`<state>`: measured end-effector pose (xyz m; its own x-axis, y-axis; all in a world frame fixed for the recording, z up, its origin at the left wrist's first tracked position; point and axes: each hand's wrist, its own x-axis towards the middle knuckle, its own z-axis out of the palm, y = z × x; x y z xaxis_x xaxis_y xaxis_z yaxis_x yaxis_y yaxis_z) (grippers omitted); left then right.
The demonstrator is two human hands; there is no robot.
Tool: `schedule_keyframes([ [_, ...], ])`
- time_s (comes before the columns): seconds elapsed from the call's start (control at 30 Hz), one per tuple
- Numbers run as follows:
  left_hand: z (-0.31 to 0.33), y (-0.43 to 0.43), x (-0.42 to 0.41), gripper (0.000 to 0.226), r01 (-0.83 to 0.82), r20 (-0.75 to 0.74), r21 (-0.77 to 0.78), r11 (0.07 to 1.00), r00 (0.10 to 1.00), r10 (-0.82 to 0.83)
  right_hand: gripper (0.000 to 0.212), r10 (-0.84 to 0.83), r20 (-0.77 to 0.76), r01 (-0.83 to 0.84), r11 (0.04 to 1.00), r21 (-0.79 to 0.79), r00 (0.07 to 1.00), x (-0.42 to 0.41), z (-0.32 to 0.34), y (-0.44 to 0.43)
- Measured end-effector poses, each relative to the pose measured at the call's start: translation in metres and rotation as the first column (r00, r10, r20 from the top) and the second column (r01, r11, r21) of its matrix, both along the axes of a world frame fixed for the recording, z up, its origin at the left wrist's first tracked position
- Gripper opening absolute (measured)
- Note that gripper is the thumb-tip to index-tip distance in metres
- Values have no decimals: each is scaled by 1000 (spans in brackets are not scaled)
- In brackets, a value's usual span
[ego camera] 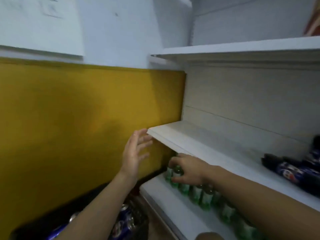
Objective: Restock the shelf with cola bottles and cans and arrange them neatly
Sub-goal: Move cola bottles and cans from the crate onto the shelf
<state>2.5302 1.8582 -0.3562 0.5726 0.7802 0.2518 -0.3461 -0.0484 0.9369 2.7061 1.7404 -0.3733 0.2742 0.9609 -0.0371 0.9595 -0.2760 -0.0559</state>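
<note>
The right grip (187, 168) is curled round the end green bottle (174, 182) of a row on the lower shelf (161, 196). The left grip (136, 153) hangs spread, holding nothing, just beside the corner of the middle shelf (199, 135). Cola bottles (290, 172) lie on it at right; cans (124, 220) sit below left.

Cola bottles (290, 171) on white shelf (199, 139)

Left hand (136, 151) raised, fingers spread, right hand (188, 168) extended, fingers curled round green bottle (174, 185)
</note>
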Motion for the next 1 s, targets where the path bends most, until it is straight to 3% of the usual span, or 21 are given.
schedule_keyframes([
  [0.17,-37,71,-129,67,-353,-22,-134,926,935,353,57,297,-64,-302,949,-93,953,-94,-33,133],
  [0.3,-75,90,-195,52,-504,-116,-162,848,863,491,55,498,-80,-503,844,-184,864,-153,-75,198],
  [0.43,-99,121,-227,53,-581,-177,-167,796,812,556,57,554,-124,-568,802,-183,823,-176,-114,241],
  [0.53,-129,142,-219,54,-584,-215,-193,788,809,547,54,534,-204,-568,801,-188,820,-170,-147,257],
  [0.67,-189,157,-187,48,-506,-331,-269,820,848,414,47,402,-315,-485,835,-260,860,-135,-227,250],
  [0.73,-203,172,-167,44,-446,-386,-214,869,856,344,48,340,-332,-436,857,-276,880,-126,-261,254],
  [0.87,-216,199,-147,47,-405,-453,-164,899,841,296,46,302,-377,-382,911,-157,876,-139,-288,281],
  [1.0,-234,218,-143,40,-423,-525,-203,883,808,267,62,291,-315,-394,853,-343,904,-133,-323,299],
])
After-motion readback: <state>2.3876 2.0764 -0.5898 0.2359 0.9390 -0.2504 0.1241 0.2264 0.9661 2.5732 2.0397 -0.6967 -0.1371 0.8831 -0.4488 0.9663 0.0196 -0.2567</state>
